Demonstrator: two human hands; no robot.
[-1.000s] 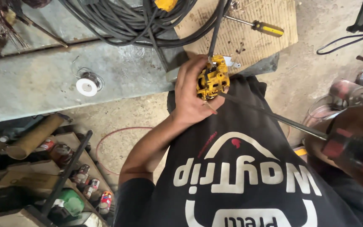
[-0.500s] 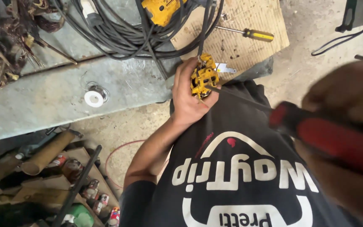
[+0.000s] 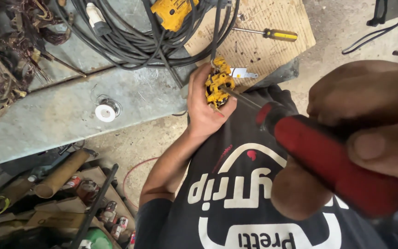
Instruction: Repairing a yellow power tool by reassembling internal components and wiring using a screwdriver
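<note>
My left hand point(image 3: 204, 110) grips a small yellow plastic tool part point(image 3: 218, 84) with a black cable running up out of it. My right hand point(image 3: 369, 115), close to the camera and blurred, is closed around the red handle of a screwdriver point(image 3: 328, 161). Its thin metal shaft point(image 3: 241, 97) reaches left, and its tip touches the yellow part. Both are held over my lap, above my black shirt with white lettering point(image 3: 236, 203).
A grey metal bench point(image 3: 47, 110) carries a coil of black cables point(image 3: 134, 32), a yellow power tool point(image 3: 173, 11), a white tape roll point(image 3: 105, 111) and tangled wire scrap. A yellow-handled screwdriver point(image 3: 268, 33) lies on a cardboard sheet point(image 3: 263, 50). Tubes and cans clutter the lower left.
My right hand with the red screwdriver has come in from the right, and its tip now touches the yellow part. The left hand keeps its hold.
</note>
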